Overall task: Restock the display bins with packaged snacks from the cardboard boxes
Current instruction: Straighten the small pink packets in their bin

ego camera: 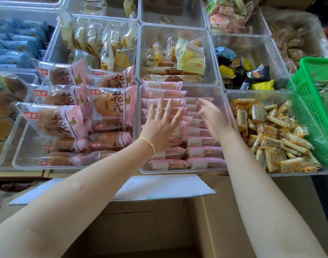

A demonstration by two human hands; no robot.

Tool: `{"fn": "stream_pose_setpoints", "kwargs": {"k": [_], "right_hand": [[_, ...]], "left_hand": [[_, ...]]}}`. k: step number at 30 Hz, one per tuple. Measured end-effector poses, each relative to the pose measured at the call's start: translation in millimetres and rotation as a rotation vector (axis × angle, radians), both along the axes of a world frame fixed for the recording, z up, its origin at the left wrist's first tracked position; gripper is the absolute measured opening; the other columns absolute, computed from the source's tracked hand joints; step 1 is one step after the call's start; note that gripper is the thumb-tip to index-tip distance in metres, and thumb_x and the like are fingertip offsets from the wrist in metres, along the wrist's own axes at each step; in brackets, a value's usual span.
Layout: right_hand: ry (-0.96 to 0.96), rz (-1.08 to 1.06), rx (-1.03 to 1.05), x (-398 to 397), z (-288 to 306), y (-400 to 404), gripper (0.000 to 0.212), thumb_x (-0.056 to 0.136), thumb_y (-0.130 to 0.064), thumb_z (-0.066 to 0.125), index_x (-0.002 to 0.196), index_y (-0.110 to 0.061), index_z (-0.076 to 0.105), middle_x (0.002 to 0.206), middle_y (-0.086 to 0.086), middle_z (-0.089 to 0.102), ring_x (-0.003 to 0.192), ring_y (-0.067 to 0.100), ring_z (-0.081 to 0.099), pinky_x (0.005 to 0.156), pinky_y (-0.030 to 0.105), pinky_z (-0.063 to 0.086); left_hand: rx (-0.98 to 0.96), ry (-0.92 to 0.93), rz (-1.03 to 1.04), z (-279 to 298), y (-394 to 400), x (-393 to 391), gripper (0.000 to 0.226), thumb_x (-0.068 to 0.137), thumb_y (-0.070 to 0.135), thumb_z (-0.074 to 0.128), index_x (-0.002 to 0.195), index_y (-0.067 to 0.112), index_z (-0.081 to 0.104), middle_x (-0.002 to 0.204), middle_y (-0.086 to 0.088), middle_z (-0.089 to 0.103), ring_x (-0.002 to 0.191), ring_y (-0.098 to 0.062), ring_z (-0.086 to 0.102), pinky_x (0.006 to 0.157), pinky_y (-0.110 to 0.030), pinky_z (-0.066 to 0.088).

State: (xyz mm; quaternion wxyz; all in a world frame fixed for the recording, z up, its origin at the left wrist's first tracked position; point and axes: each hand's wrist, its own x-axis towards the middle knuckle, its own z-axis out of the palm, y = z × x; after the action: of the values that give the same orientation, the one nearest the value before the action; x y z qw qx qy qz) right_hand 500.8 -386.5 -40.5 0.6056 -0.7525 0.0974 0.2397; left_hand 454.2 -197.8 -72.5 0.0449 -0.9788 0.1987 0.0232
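Pink snack packs lie long axis left-right, in two columns. Left hand presses them, fingers spread flat. Right hand, blurred, hovers open, empty.

Two hands, one green basket, one cardboard box
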Motion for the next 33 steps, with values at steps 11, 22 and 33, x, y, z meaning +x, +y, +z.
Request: {"fn": "stream_pose_setpoints", "kwargs": {"k": [11,22,33], "right_hand": [[0.104,0.035,0.047,24,-26,40,0.087,0.077,-0.088,0.037,0.146,-0.036,0.047,0.155,-0.006,0.042,0.144,0.016,0.036,0.120,0.046,0.023],[0.034,0.467,-0.595,-62,0,18,0.018,0.094,-0.016,0.057,0.087,-0.012,0.072,0.078,0.004,0.072,0.064,0.018,0.067,0.053,0.027,0.049],[-0.201,0.879,-1.141,-85,-13,41,0.021,0.092,-0.009,0.055,0.102,-0.016,0.073,0.083,0.004,0.064,0.075,0.025,0.063,0.078,0.040,0.060]], "left_hand": [[0.116,0.061,0.056,0,8,20,0.109,0.087,0.047,0.062,0.150,0.034,-0.025,0.160,-0.025,-0.015,0.146,-0.053,-0.005,0.117,-0.065,0.006],[-0.193,-0.149,-0.060,46,20,-22,0.043,0.083,0.043,0.069,0.112,0.012,0.059,0.110,-0.012,0.061,0.102,-0.034,0.059,0.078,-0.039,0.047],[0.390,0.354,-0.024,47,15,-62,0.029,0.097,0.003,0.047,0.117,0.012,0.065,0.113,0.000,0.068,0.104,-0.027,0.066,0.071,-0.034,0.048]]}}
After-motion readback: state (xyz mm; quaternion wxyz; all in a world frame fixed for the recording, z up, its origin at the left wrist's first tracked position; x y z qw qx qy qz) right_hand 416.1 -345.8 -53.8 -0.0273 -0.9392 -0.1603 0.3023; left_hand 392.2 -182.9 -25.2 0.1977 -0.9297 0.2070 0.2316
